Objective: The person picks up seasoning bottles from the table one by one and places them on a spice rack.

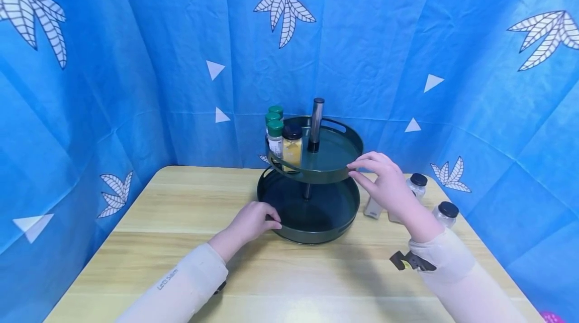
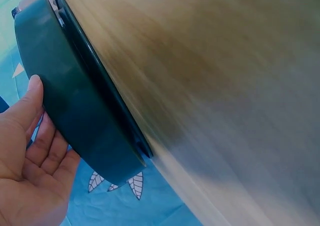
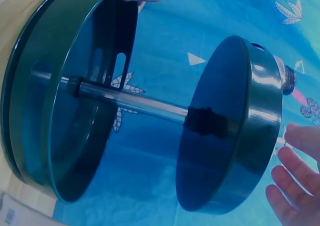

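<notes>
A dark green two-tier round rack stands on the table, its upper tray [image 1: 325, 176] and lower tray [image 1: 312, 236] joined by a metal post [image 3: 145, 103]. My left hand [image 1: 254, 220] grips the lower tray's rim at its front left, thumb at the edge in the left wrist view. At the right side of the upper tray my right hand [image 1: 382, 180] holds nothing, its fingers [image 3: 287, 181] loosely bent close to the rim. Several green-capped bottles [image 1: 275, 144] and a black-capped jar with yellow contents [image 1: 292, 149] crowd the upper tray's left side.
Right of the rack, beyond my right forearm, are a black-capped jar [image 1: 417, 188], another black-capped jar [image 1: 445, 214] and a pale container [image 1: 373, 208], partly hidden by the hand. Blue patterned cloth [image 1: 375, 62] hangs behind and along both sides of the wooden table [image 1: 190, 197].
</notes>
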`<state>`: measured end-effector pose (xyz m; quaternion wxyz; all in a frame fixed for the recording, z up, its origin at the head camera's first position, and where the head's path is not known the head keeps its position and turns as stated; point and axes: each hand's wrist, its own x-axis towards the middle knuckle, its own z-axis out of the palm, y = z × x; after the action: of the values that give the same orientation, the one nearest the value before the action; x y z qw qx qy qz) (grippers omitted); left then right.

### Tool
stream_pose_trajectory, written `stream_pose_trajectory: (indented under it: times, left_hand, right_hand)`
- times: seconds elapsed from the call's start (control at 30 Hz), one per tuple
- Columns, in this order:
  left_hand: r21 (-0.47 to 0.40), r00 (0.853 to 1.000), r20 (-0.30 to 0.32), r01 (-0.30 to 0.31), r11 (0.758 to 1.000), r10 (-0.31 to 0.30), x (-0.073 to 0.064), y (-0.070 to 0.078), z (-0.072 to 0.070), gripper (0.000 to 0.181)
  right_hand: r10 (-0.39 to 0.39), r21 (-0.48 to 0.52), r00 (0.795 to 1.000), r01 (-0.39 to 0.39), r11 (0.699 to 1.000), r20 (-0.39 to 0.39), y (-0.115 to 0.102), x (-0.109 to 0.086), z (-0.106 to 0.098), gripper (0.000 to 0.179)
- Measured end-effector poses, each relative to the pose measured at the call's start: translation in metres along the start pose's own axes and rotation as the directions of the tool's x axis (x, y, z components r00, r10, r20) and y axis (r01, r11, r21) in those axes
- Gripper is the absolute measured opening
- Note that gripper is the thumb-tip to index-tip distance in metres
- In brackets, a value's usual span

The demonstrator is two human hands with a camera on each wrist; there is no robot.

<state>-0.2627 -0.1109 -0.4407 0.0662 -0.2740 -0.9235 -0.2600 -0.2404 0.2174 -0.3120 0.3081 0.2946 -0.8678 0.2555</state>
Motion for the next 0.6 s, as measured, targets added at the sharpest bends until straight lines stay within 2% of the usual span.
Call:
stream_pose_trajectory:
  times: [0.37,0.6]
  left_hand:
    - [-0.005,1.000,0.021,0.009,1.000,-0.009,0.002,0.001,0.001,0.007]
    - [0.000,1.000,0.022,0.012,1.000,-0.012,0.002,0.001,0.000,0.006]
  right_hand:
    - [0.080,-0.043,0.996,-0.079,0.996,0.029,0.010,-0.017,-0.011,0.018]
    - [0.149,-0.062,0.986,-0.144,0.988,0.075,0.017,-0.024,-0.013,0.019]
